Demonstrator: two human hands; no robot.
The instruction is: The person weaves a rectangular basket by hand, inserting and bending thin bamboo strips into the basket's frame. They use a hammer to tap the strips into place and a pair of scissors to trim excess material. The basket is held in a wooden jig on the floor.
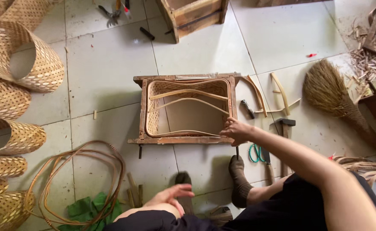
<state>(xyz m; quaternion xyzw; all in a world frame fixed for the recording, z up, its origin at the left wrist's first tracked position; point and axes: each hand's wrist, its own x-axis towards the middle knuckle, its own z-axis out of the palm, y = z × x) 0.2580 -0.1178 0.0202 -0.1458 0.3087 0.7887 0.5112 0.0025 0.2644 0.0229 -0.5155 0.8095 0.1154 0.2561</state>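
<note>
Partly hidden left hand (169, 197), right hand (235, 130) gripping frame (183, 140)

The person is wearing black clothing over the lap, leaving both arms bare to the hands: right hand (235, 130), left hand (171, 196). They are wearing 2 dark grey-brown socks (239, 179).

— What have you got around you?

— You've one wooden frame (183, 109) with one woven basket (188, 107) in it, one broom (337, 96), one hammer (284, 125), one cane coil (79, 184).

— And the woven sleeves (25, 57)?

— You've at least six, stacked left.
</note>
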